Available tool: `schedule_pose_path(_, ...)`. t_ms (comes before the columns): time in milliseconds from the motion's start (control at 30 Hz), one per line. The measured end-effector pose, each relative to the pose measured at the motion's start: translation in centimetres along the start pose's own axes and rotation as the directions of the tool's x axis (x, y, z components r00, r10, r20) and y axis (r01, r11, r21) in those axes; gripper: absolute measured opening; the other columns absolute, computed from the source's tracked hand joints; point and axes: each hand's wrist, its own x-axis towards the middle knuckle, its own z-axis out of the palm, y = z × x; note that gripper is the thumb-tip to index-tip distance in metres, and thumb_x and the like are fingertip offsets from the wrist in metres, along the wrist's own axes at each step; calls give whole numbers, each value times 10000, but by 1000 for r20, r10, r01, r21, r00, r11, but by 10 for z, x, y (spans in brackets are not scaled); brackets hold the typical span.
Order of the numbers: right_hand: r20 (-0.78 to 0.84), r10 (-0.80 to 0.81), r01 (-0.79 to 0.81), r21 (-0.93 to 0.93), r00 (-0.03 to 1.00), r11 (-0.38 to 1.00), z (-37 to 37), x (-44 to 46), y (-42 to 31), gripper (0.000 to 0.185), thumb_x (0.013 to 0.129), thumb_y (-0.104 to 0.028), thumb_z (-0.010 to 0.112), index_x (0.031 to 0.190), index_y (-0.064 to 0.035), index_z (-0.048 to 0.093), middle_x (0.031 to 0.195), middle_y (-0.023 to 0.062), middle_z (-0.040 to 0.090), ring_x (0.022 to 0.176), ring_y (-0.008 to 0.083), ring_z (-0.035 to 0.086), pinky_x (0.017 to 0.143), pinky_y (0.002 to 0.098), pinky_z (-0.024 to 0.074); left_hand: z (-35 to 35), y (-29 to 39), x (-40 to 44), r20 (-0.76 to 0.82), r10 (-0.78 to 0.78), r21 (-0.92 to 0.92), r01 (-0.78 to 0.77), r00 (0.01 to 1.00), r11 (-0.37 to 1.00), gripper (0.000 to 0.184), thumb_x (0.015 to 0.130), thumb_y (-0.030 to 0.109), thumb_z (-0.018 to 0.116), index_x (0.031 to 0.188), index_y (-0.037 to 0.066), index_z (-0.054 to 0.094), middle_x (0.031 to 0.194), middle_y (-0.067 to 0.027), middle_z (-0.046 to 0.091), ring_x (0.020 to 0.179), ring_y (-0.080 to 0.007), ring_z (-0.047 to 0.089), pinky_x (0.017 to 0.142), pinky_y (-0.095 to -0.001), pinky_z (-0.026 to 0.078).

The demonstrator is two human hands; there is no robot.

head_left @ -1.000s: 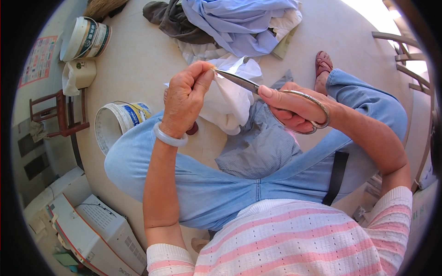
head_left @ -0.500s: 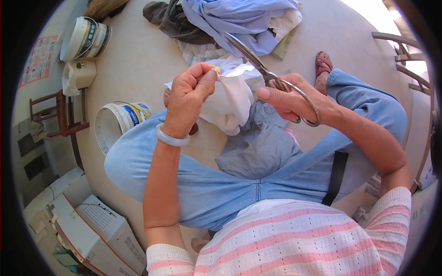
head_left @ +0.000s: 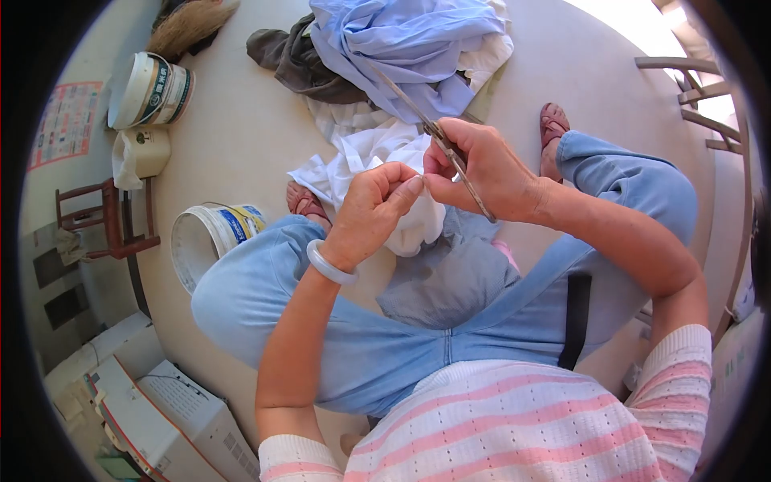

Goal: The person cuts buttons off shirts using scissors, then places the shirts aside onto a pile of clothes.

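Metal scissors (head_left: 440,135) hang in my right hand (head_left: 482,173), their blades pointing up and left over the clothes pile. The thumb and a fingertip of that hand pinch close to my left fingertips. My left hand (head_left: 376,210), with a pale bangle at the wrist, is closed in a pinch; the small thing between the fingertips is too tiny to name. White cloth (head_left: 381,153) lies just beyond and under the hands. Grey cloth (head_left: 450,277) rests between my legs.
A pile of blue, dark and white clothes (head_left: 401,40) lies on the floor ahead. To the left are a white bucket (head_left: 197,241), another bucket (head_left: 152,90), a small bin (head_left: 147,151) and a wooden stool (head_left: 108,217). Chairs (head_left: 699,92) stand at right.
The left hand has moved right and down, away from the white cloth. My right hand has turned inward with the scissors, and its fingertips now meet the left ones.
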Motion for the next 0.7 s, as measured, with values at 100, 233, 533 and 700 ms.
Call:
schedule_pose_path(100,-25,-175,170,-139,984,976,5,-1,4,238,731,-66,703,783,-8,478,695,107,567,596,135,493,548,290,436,0,1,-1,21,-60,52,59,998,997,176,979,186,546,910,32,597,692,92,441,621,-4,340,534,-179,272)
schedule_pose_path(233,28,-83,84,-30,996,996,2,1,3,232,742,-73,694,772,-16,471,686,81,575,603,119,493,550,274,435,-4,17,-7,111,-185,-159,201,976,967,187,979,202,545,881,47,583,702,98,449,624,3,348,533,-176,275)
schedule_pose_path(533,304,186,-304,408,934,861,-11,8,2,271,744,-71,706,740,-46,436,720,32,591,659,82,569,580,231,474,0,11,-9,125,-26,144,8,992,989,178,981,194,533,945,27,580,720,90,448,642,12,338,547,-169,266)
schedule_pose_path(700,324,205,-327,384,924,864,-12,9,2,269,745,-67,703,736,-42,435,721,43,598,646,88,578,582,236,484,0,10,-11,126,-46,23,44,991,999,175,990,185,506,934,35,577,690,93,409,602,4,313,516,-175,244)
